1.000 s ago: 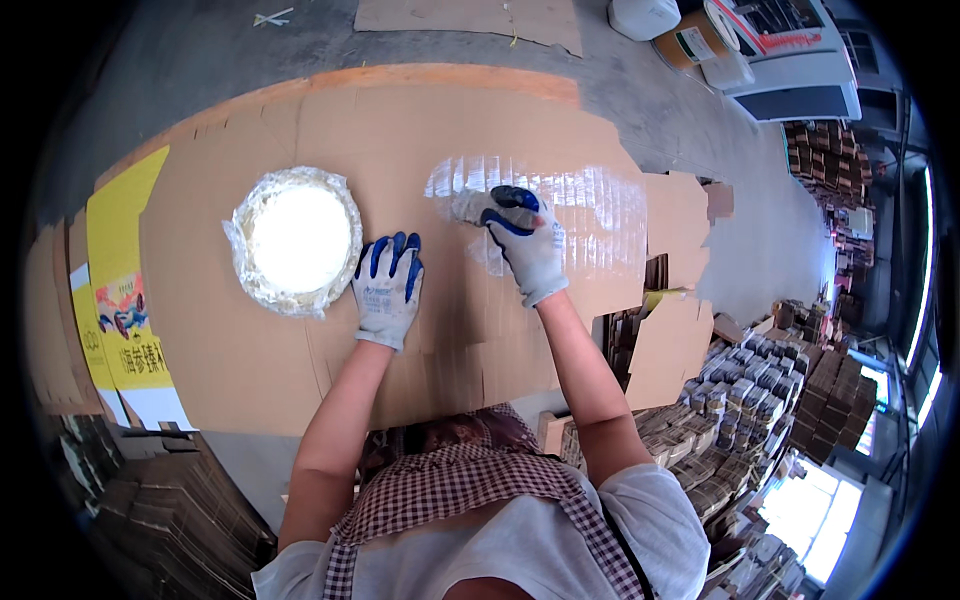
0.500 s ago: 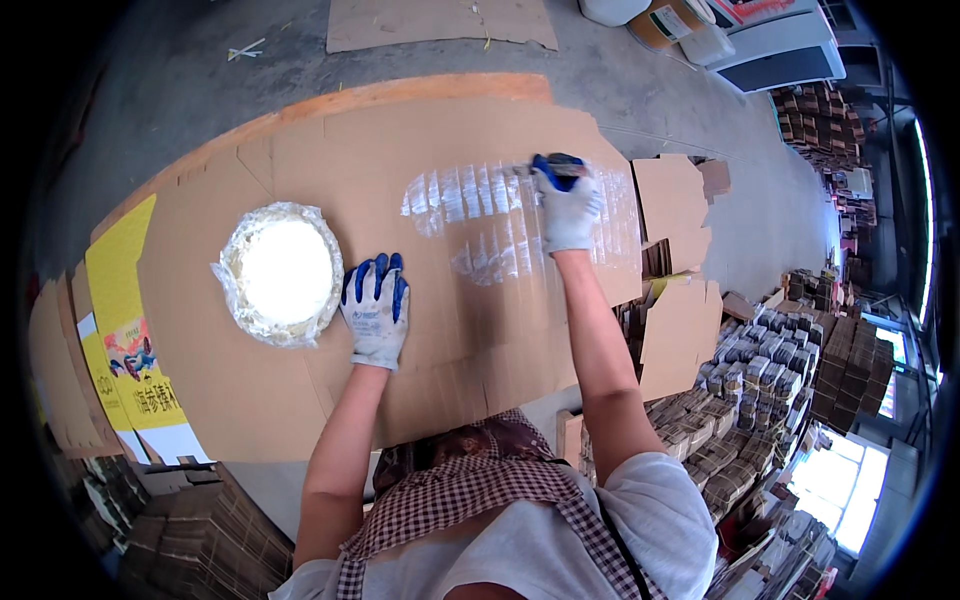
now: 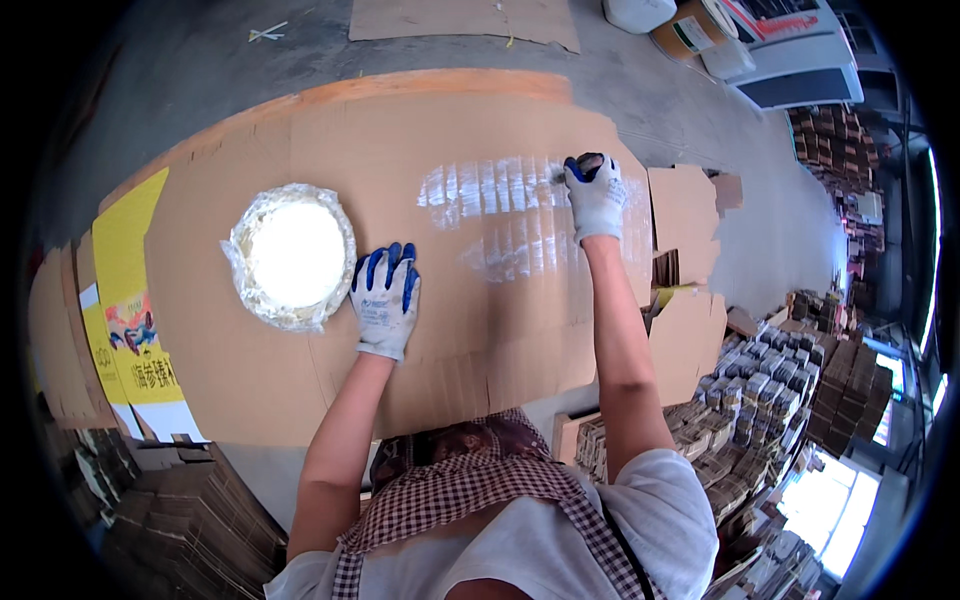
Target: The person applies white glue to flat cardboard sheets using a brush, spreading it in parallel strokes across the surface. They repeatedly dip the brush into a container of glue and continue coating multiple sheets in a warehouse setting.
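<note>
A large flat cardboard sheet (image 3: 400,320) lies on the work surface before me. My left hand (image 3: 385,300), in a white glove with blue fingertips, rests flat on it with fingers spread, just right of a round plastic-lined bowl of bright white paste (image 3: 293,255). My right hand (image 3: 597,195), gloved alike, is closed around a brush (image 3: 591,163) near the sheet's right end. Its fingers cover most of the brush. White streaks of paste (image 3: 490,190) spread over the cardboard left of and below that hand, in ridged bands.
A yellow printed carton panel (image 3: 128,280) lies at the left end. More cardboard pieces (image 3: 684,225) sit beyond the right end. Bundled stacks of flat cardboard (image 3: 750,385) fill the lower right, and others (image 3: 190,525) the lower left. A brown drum (image 3: 690,30) stands at the far right.
My right hand has moved slightly right over the cardboard, still gripping the brush. The left hand stays flat beside the bowl. The whole view has shifted a little.
</note>
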`<state>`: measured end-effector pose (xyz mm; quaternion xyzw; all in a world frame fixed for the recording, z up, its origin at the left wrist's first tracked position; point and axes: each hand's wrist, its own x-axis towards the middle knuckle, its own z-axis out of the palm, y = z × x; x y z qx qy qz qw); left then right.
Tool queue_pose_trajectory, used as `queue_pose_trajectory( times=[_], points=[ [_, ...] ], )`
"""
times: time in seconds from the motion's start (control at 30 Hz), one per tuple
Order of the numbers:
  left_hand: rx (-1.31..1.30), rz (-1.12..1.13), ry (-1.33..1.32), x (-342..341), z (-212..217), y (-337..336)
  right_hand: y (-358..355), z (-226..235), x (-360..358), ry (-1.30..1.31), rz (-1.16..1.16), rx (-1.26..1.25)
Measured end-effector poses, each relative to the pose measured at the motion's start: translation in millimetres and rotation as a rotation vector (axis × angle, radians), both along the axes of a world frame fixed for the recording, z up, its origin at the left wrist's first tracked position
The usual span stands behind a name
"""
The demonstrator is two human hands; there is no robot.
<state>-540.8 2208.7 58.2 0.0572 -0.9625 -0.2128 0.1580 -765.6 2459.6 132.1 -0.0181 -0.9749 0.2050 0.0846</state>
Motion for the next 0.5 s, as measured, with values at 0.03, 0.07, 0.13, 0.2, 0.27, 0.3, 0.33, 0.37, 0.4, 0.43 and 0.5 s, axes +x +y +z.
queue_pose_trajectory(
  times=[0.03, 0.07, 0.13, 0.2, 0.27, 0.3, 0.33, 0.37, 0.4, 0.43, 0.5],
  points=[
    [0.01, 0.005, 0.003, 2, -1, -3, -13, 7, 7, 0.01, 0.098, -0.073],
    [0.025, 0.006, 0.002, 5, -2, -6, -29, 14, 20, 0.014, 0.191, -0.142],
    [0.063, 0.022, 0.026, 7, -7, -9, -73, 47, 49, -0.36, 0.156, -0.633],
    [0.094, 0.008, 0.06, 3, -2, -6, -77, 15, 55, -0.304, 0.36, -0.467],
    [0.124, 0.011, 0.058, 4, -2, -8, -92, 12, 61, -0.331, 0.395, -0.418],
    [0.163, 0.017, 0.061, 5, -2, -10, -97, 15, 60, -0.332, 0.411, -0.418],
    [0.199, 0.031, 0.064, 8, -2, -13, -105, 17, 59, -0.337, 0.434, -0.419],
    [0.244, 0.036, 0.068, 9, 0, -13, -117, 29, 62, -0.334, 0.467, -0.433],
    [0.253, 0.034, 0.053, 11, 3, -15, -131, 43, 63, -0.332, 0.499, -0.449],
    [0.27, 0.035, 0.044, 11, 3, -15, -141, 53, 65, -0.322, 0.524, -0.465],
    [0.299, 0.034, 0.024, 12, 2, -15, -155, 46, 55, -0.272, 0.625, -0.376]
  ],
)
